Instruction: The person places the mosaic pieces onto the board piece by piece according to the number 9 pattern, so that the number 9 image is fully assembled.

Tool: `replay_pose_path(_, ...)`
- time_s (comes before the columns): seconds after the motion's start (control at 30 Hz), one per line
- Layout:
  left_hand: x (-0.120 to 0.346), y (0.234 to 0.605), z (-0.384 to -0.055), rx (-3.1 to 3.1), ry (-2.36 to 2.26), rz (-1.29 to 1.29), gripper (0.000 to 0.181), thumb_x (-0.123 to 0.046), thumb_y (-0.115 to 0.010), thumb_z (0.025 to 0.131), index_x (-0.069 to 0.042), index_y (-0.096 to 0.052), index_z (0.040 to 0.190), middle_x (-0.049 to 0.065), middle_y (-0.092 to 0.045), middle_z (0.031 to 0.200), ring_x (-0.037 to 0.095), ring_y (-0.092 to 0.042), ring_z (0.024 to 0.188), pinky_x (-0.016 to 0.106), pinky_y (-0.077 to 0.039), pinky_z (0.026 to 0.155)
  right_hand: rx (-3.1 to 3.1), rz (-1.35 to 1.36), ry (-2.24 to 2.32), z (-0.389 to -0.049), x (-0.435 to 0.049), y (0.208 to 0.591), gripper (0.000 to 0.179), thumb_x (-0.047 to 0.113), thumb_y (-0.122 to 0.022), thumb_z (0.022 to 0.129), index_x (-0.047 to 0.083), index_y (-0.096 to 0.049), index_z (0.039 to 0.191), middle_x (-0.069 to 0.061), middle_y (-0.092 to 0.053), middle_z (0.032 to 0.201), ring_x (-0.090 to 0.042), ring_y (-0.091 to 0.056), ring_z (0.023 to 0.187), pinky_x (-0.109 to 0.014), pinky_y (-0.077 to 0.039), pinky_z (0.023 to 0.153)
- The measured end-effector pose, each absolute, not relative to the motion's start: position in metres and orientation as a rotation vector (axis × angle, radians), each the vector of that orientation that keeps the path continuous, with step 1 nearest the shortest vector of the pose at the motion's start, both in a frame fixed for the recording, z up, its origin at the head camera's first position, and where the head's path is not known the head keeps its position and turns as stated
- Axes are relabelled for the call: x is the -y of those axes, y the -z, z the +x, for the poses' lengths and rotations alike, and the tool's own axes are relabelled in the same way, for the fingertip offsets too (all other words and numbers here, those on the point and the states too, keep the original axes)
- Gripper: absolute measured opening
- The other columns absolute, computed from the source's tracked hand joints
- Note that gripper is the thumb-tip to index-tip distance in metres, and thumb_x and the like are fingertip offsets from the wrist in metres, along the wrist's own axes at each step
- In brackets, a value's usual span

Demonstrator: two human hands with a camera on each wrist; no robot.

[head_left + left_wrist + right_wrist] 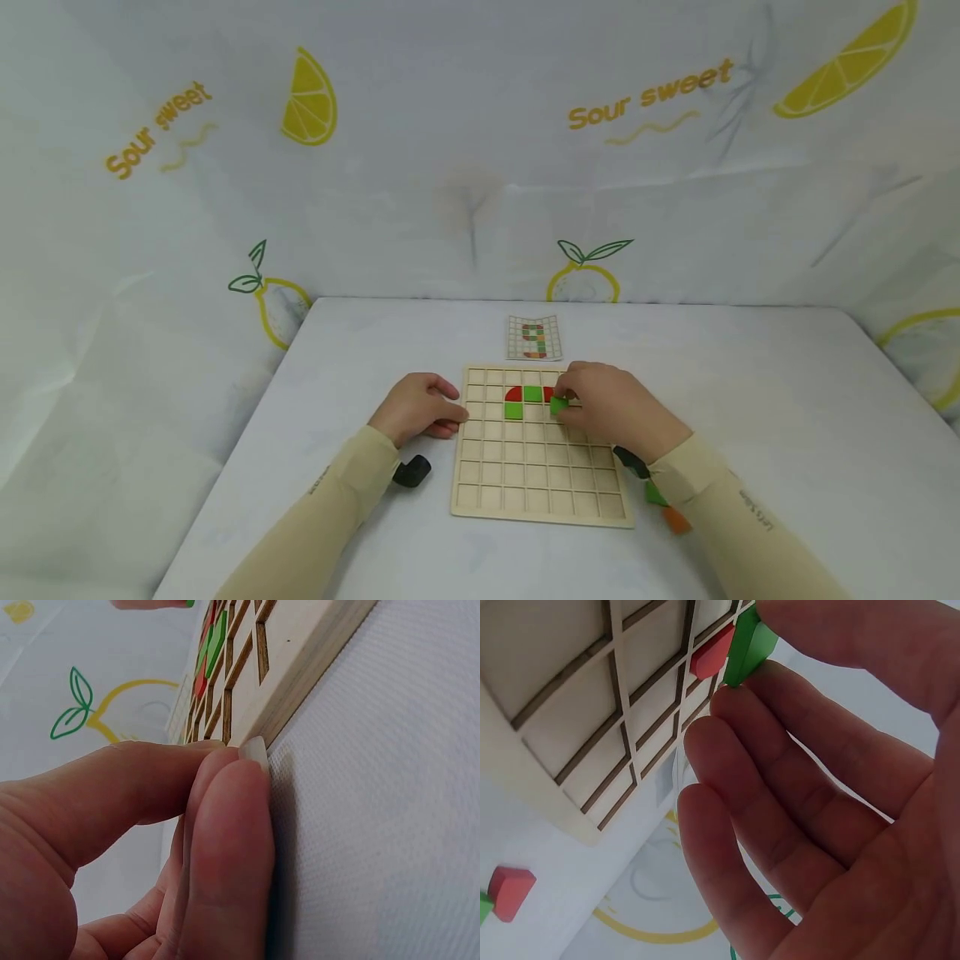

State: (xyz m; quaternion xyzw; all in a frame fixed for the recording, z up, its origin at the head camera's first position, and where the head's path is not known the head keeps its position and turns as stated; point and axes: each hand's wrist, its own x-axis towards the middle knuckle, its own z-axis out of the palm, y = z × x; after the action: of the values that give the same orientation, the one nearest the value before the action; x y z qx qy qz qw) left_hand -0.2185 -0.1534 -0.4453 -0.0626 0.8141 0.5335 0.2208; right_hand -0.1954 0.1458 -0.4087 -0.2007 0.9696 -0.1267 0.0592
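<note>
The right hand pinches a green tile over the board. The left hand pinches the board's edge.

From the head view I look down on a pale wooden grid board lying on a white tabletop. I see the left hand holding the board's left edge, while the right hand pinches a green square over the far part of the grid. Near that square, a green tile sits between two red pieces, the right one partly hidden from me; another green tile lies on the near side of the left one. Past the board I make out a printed card. A green piece and an orange piece show beside the right sleeve.
</note>
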Motion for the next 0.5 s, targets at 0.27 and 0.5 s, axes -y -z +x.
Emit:
replay_pose_path(0.27, 0.1509, 0.4442, -0.2188, -2.234, -1.493, -0.145, 0.037, -0.010, -0.089, 0.086, -0.004, -0.069, 0.117, 0.010, -0.075, 0.088, 0.012, -0.073, 0.065, 0.026, -0.066, 0.065, -2.955, -0.651, 0.377, -0.1934, -0.1450, 0.4139, 0.014, 0.016, -0.084, 0.090, 0.015, -0.082, 0.104, 0.006, -0.069, 0.096, -0.009, -0.059, 0.080, -0.032, -0.058, 0.076)
replay_pose_path(0.5, 0.1536, 0.4461, -0.2194, -2.233, -1.502, -0.153, 0.037, -0.010, -0.089, 0.085, -0.005, -0.069, 0.116, 0.009, -0.077, 0.088, 0.012, -0.073, 0.065, 0.026, -0.066, 0.065, -2.958, -0.670, 0.362, -0.1952, -0.1393, 0.4184, 0.014, 0.010, -0.080, 0.089, 0.016, -0.081, 0.101, 0.006, -0.067, 0.092, -0.009, -0.056, 0.077, -0.028, -0.052, 0.065)
